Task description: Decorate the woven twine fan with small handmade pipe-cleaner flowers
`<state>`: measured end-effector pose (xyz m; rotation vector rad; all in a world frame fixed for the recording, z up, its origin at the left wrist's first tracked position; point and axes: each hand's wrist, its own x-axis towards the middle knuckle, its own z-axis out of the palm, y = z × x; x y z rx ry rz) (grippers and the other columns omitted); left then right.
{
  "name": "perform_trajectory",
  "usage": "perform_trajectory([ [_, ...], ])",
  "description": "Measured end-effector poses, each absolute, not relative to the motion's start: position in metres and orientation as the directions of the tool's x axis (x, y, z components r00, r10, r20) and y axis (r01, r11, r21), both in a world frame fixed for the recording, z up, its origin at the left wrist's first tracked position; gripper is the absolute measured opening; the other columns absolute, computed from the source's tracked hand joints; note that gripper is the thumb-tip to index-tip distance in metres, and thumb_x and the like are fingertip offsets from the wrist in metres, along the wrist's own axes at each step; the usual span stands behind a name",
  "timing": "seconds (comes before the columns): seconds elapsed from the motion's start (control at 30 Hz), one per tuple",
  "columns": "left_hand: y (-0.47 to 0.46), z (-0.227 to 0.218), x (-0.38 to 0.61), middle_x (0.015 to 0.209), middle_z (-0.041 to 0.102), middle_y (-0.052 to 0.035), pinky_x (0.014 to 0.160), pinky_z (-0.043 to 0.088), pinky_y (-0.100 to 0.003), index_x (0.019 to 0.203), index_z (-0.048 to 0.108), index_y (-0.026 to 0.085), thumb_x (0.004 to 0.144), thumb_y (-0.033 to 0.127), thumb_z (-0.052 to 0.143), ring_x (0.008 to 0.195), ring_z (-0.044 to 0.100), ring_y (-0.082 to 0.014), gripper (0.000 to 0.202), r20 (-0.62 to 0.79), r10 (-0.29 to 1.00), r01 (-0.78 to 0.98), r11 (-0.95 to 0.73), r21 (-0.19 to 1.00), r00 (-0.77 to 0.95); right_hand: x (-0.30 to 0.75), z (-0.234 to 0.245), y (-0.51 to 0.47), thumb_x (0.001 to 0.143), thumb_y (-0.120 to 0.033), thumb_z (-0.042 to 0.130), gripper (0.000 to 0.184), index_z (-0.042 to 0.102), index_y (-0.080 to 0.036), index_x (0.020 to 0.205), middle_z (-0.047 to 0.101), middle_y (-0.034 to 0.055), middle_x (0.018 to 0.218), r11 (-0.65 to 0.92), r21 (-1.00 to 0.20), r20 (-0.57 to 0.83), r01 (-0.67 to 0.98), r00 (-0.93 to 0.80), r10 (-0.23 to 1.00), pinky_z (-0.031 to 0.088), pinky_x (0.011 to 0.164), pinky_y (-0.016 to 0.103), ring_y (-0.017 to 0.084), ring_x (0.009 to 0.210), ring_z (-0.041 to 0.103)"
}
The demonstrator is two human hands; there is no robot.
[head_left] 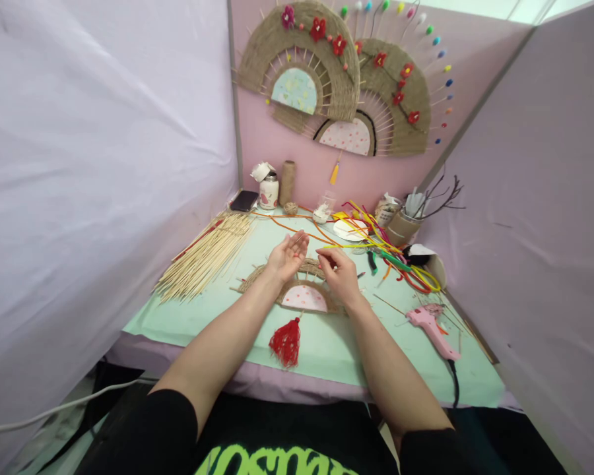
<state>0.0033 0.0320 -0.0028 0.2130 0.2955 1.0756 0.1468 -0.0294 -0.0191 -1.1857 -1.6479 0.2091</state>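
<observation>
My left hand is held palm up over the table, its fingers stretched out. Small reddish specks show at its palm and fingers, too small to name. Just to its right, my right hand has thumb and fingertips pinched together; whatever they hold, if anything, cannot be made out. Below both hands lies a half-round fan of twine and sticks, with a white, pink-dotted centre. My wrists and hands hide parts of its twine band. A red tassel hangs from its straight edge toward the table's front.
Bamboo sticks lie in a bundle at left, near a phone. A pink glue gun rests at right. Colourful pipe cleaners, green-handled pliers and a twine spool are farther back. Finished fans hang on the wall.
</observation>
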Motion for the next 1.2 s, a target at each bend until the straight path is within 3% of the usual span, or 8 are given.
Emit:
perform_trajectory([
  [0.13,0.031,-0.002,-0.001,0.118,0.064,-0.0185,0.082,0.056,-0.03,0.13,0.052,0.008,0.098,0.044,0.032,0.112,0.063,-0.0237,0.053,-0.084,0.869,-0.823,0.489,0.289,0.487,0.141,-0.017,-0.034,0.094,-0.036,0.049,0.032,0.064,-0.023,0.119,0.06,0.0105,0.117,0.547,-0.431,0.699,0.718,-0.118,0.705,0.044,0.096,0.042,0.023,0.11,0.053],
  [0.23,0.029,-0.002,-0.001,0.132,0.057,-0.0179,0.084,0.056,-0.031,0.132,0.051,0.011,0.097,0.049,0.03,0.118,0.06,-0.0239,0.056,-0.053,0.863,-0.81,0.491,0.32,0.502,0.133,-0.017,-0.037,0.094,-0.041,0.048,0.04,0.059,-0.024,0.129,0.047,0.0124,0.139,0.491,-0.261,0.649,0.831,-0.225,0.727,0.034,0.105,0.049,0.028,0.126,0.04],
  [0.33,0.025,-0.001,0.002,0.138,0.053,-0.0185,0.092,0.053,-0.038,0.133,0.051,0.013,0.095,0.055,0.027,0.121,0.057,-0.0254,0.061,-0.016,0.855,-0.799,0.49,0.348,0.518,0.127,-0.019,-0.038,0.094,-0.046,0.046,0.046,0.055,-0.024,0.133,0.036,0.012,0.149,0.426,-0.186,0.604,0.886,-0.238,0.761,0.027,0.11,0.054,0.031,0.135,0.03],
  [0.5,0.023,0.0,0.001,0.135,0.055,-0.0201,0.098,0.048,-0.049,0.132,0.051,0.016,0.092,0.062,0.029,0.124,0.055,-0.0295,0.065,-0.028,0.83,-0.77,0.528,0.359,0.557,0.121,-0.022,-0.039,0.094,-0.05,0.043,0.051,0.051,-0.024,0.137,0.034,0.012,0.151,0.49,-0.196,0.556,0.849,-0.316,0.769,0.022,0.113,0.054,0.03,0.139,0.026],
  [0.73,0.022,-0.001,0.004,0.129,0.058,-0.0223,0.095,0.049,-0.049,0.128,0.051,0.012,0.091,0.064,0.027,0.12,0.057,-0.0306,0.068,-0.045,0.795,-0.741,0.583,0.331,0.605,0.125,-0.024,-0.034,0.094,-0.051,0.042,0.054,0.046,-0.025,0.141,0.034,0.011,0.153,0.418,-0.246,0.547,0.874,-0.231,0.805,0.014,0.114,0.059,0.031,0.142,0.023],
  [0.87,0.025,-0.007,0.008,0.13,0.056,-0.0233,0.098,0.046,-0.047,0.128,0.05,0.011,0.09,0.064,0.026,0.122,0.056,-0.0308,0.07,-0.086,0.827,-0.771,0.552,0.318,0.556,0.119,-0.02,-0.04,0.096,-0.049,0.038,0.057,0.038,-0.023,0.147,0.044,0.0107,0.149,0.509,-0.229,0.456,0.829,-0.371,0.809,0.005,0.117,0.058,0.027,0.142,0.029],
  [1.0,0.029,-0.007,0.0,0.131,0.056,-0.0201,0.092,0.049,-0.048,0.127,0.049,0.018,0.089,0.068,0.022,0.123,0.055,-0.0307,0.069,-0.15,0.886,-0.836,0.464,0.291,0.44,0.117,-0.018,-0.042,0.095,-0.052,0.039,0.064,0.029,-0.022,0.151,0.043,0.01,0.15,0.555,-0.217,0.404,0.803,-0.444,0.8,0.005,0.117,0.058,0.027,0.145,0.026],
  [1.2,0.029,-0.005,-0.002,0.127,0.057,-0.0179,0.092,0.047,-0.054,0.122,0.053,0.021,0.083,0.075,0.025,0.12,0.055,-0.0332,0.072,-0.192,0.845,-0.78,0.535,0.324,0.499,0.119,-0.017,-0.042,0.093,-0.056,0.042,0.073,0.021,-0.02,0.153,0.037,0.0112,0.153,0.561,-0.222,0.401,0.797,-0.45,0.798,0.006,0.118,0.058,0.028,0.146,0.022],
])
